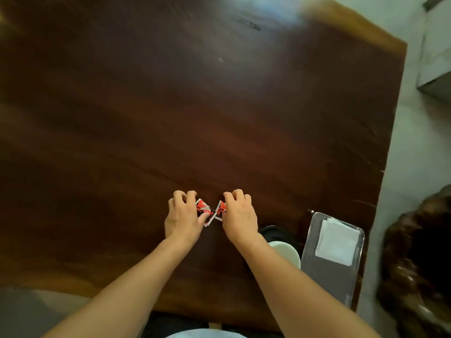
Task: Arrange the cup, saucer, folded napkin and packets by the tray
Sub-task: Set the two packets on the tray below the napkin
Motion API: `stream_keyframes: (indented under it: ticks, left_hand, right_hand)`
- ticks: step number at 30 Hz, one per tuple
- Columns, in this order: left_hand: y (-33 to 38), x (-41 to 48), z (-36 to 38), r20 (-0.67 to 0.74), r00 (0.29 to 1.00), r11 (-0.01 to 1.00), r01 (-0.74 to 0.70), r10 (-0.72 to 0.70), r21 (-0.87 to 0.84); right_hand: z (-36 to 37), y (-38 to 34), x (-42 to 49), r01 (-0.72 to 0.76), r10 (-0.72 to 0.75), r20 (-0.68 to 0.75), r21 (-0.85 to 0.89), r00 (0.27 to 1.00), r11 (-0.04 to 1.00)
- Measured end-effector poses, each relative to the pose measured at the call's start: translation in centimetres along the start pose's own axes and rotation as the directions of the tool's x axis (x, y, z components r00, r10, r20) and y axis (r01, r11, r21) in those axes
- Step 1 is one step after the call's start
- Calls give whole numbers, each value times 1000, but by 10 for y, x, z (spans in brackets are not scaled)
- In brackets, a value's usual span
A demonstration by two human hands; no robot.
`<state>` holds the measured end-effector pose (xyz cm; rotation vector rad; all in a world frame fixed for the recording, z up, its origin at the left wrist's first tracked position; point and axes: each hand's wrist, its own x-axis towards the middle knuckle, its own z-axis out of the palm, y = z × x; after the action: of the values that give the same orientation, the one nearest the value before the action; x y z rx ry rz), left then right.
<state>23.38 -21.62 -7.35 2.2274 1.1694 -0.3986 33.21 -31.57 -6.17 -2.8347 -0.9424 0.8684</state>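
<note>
My left hand (184, 219) and right hand (240, 217) each pinch a red packet (203, 208) on the table (170, 106), left of the tray (334, 272). Light, crinkly, probably slippery; I'd grip their edges.

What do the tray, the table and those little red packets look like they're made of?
Tray: probably metal, grey with a shiny rim and fine ribbed lines. Table: dark polished wood, with visible grain and a window glare. Packets: likely printed paper or foil, thin and flat with white edges; too small to tell which.
</note>
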Motion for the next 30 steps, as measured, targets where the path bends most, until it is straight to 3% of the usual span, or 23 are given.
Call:
stream_keyframes:
  ticks: [6,11,14,17,20,22,25,27,30]
  left_hand:
    - [-1,-5,9,-44,999,999,-22,20,-32]
    - [3,-19,5,31,998,958,60,-54,-279]
    - [6,-37,-10,-8,992,895,110,-125,-433]
    - [21,-64,-28,32,990,810,130,-137,-571]
    - [41,-99,-39,187,981,670,176,-57,-721]
    - [55,-126,-42,313,949,521,246,43,-817]
    - [71,-161,-41,391,906,331,324,160,-887]
    - [82,-182,-36,405,879,282,334,250,-899]
    - [103,-210,-20,403,856,300,311,323,-902]
  right_hand:
    - [9,-9,4,-73,74,-8,71,997,995]
    - [-8,3,-2,-75,66,67,131,996,989]
    - [-30,10,-21,-59,49,36,379,998,924]
    - [-59,26,-51,-62,5,90,651,996,756]
    - [-84,45,-86,-78,-106,188,766,976,639]
    - [-93,60,-106,-83,-161,222,795,962,601]
    - [-100,85,-136,-108,-218,241,865,946,489]
    - [-99,102,-155,-99,-202,215,878,955,468]
    - [-93,127,-178,-32,-127,109,866,986,500]
